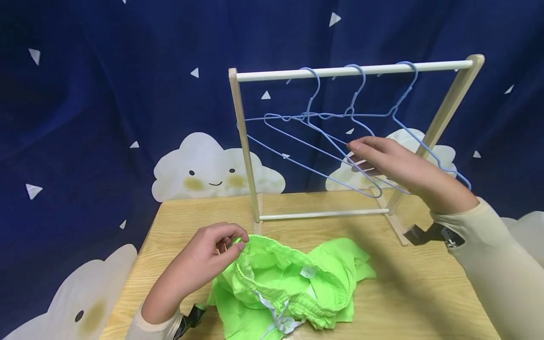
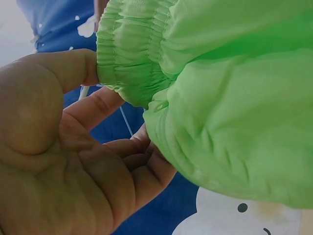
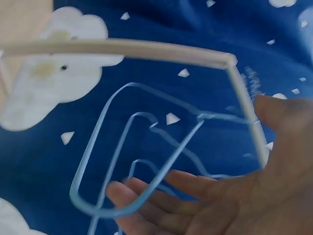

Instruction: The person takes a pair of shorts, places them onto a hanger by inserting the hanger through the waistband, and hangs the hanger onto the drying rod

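Bright green shorts [image 1: 293,297] with a gathered elastic waistband and a white drawstring [image 1: 282,323] lie loosely on the table, waist opening facing up. My left hand [image 1: 197,252] pinches the left end of the waistband [image 2: 129,54] between thumb and fingers. Over the table, my right hand [image 1: 397,163] is raised beside the blue wire hangers, its fingers extended. In the right wrist view those fingers [image 3: 146,196] overlap the lower end of the nearest hanger [image 3: 90,152], not curled round it. Three hangers hang by their hooks from the rack's top rod [image 1: 272,75].
The small rack has wooden side posts [image 1: 244,146] and a low white crossbar [image 1: 323,215]; it stands at the back of the wooden table [image 1: 416,293]. Behind hangs a dark blue curtain [image 1: 106,94] with white triangles and smiling clouds.
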`<state>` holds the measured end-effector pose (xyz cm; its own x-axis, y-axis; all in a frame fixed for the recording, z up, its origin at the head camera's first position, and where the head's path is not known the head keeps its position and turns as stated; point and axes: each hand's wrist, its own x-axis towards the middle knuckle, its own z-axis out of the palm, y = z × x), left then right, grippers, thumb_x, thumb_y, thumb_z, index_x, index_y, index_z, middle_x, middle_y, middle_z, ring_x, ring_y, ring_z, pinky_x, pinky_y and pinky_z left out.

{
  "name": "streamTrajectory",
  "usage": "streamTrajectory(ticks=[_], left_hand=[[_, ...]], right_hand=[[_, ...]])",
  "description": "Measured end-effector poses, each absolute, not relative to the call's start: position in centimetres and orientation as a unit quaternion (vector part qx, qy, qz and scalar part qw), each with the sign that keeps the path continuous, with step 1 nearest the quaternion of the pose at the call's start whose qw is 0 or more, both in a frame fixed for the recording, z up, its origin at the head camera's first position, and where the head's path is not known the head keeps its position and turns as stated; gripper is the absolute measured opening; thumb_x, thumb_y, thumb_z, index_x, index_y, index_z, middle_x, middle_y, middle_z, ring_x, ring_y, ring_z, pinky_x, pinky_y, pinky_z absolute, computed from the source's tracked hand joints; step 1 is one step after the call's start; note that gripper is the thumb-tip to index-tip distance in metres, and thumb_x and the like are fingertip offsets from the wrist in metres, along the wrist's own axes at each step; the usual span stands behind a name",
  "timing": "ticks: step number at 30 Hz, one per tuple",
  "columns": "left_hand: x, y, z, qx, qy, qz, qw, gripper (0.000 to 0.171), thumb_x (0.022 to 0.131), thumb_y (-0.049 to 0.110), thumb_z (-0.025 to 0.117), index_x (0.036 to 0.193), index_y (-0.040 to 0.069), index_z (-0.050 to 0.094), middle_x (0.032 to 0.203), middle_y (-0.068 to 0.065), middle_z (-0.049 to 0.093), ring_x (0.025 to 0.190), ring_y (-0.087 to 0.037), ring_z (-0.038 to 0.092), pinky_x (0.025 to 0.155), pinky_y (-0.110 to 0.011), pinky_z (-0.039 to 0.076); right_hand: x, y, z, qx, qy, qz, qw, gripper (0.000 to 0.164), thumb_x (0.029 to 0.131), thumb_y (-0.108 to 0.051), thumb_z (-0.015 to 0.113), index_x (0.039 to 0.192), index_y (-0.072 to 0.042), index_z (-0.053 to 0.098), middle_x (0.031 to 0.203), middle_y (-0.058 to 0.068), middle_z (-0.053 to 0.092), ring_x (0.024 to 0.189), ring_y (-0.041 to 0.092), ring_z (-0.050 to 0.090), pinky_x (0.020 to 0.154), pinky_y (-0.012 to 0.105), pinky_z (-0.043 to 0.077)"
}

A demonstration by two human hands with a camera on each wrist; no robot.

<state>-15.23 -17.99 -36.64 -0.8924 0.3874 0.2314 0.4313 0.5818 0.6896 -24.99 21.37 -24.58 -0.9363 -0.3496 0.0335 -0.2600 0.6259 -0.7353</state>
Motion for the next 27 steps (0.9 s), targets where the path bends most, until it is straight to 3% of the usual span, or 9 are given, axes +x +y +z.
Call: streamTrajectory(ticks=[3, 12, 16, 19, 22, 27], left_hand=[[-15.3, -17.9, -36.7, -0.235, -0.889, -0.391, 0.026, 0.008, 0.098, 0.022, 0.066, 0.101, 0.024, 0.073, 0.08, 0.008, 0.057, 0.071, -0.012, 0.054, 0.063, -0.025, 0.049], [-15.4, -17.8, -36.5, -0.244, -0.888, -0.389, 0.028, 0.008, 0.097, 0.021, 0.066, 0.1, 0.024, 0.073, 0.081, 0.009, 0.056, 0.071, -0.012, 0.053, 0.063, -0.025, 0.048], [-15.4, -17.8, -36.4, -0.246, -0.889, -0.386, 0.028, 0.008, 0.097, 0.02, 0.066, 0.1, 0.024, 0.073, 0.08, 0.007, 0.053, 0.068, -0.012, 0.052, 0.061, -0.025, 0.047], [-15.4, -17.8, -36.4, -0.242, -0.891, -0.384, 0.027, 0.008, 0.097, 0.02, 0.066, 0.099, 0.024, 0.073, 0.079, 0.007, 0.053, 0.067, -0.013, 0.052, 0.061, -0.025, 0.047], [-15.4, -17.9, -36.4, -0.238, -0.892, -0.382, 0.023, 0.008, 0.097, 0.021, 0.066, 0.099, 0.024, 0.073, 0.08, 0.007, 0.053, 0.068, -0.013, 0.052, 0.061, -0.025, 0.047], [-15.3, -18.0, -36.6, -0.234, -0.894, -0.383, 0.02, 0.008, 0.097, 0.021, 0.066, 0.099, 0.024, 0.073, 0.08, 0.007, 0.053, 0.068, -0.014, 0.053, 0.062, -0.025, 0.047]], right_hand=[[-26.5, 21.3, -25.0, -0.151, 0.896, -0.398, 0.128, 0.081, 0.105, -0.061, 0.03, 0.152, 0.004, 0.04, 0.133, 0.025, 0.062, 0.121, 0.039, 0.062, 0.103, 0.051, 0.046], [-27.8, 20.7, -26.6, -0.117, 0.858, -0.427, 0.26, 0.101, 0.095, -0.08, 0.014, 0.147, 0.0, 0.045, 0.116, 0.021, 0.07, 0.1, 0.034, 0.071, 0.082, 0.047, 0.056], [-27.8, 20.5, -27.2, -0.102, 0.848, -0.444, 0.27, 0.104, 0.093, -0.082, 0.012, 0.139, 0.003, 0.051, 0.098, 0.019, 0.071, 0.073, 0.027, 0.067, 0.063, 0.04, 0.055], [-27.9, 20.2, -27.6, -0.094, 0.847, -0.451, 0.265, 0.106, 0.092, -0.083, 0.011, 0.131, 0.004, 0.057, 0.083, 0.013, 0.067, 0.059, 0.019, 0.055, 0.05, 0.032, 0.044], [-28.0, 19.9, -27.8, -0.087, 0.848, -0.456, 0.257, 0.106, 0.091, -0.084, 0.012, 0.127, 0.003, 0.062, 0.075, 0.009, 0.06, 0.052, 0.016, 0.045, 0.045, 0.028, 0.032], [-28.0, 19.6, -27.7, -0.08, 0.851, -0.459, 0.241, 0.107, 0.089, -0.087, 0.016, 0.126, 0.002, 0.062, 0.071, 0.006, 0.052, 0.049, 0.013, 0.035, 0.044, 0.025, 0.024]])
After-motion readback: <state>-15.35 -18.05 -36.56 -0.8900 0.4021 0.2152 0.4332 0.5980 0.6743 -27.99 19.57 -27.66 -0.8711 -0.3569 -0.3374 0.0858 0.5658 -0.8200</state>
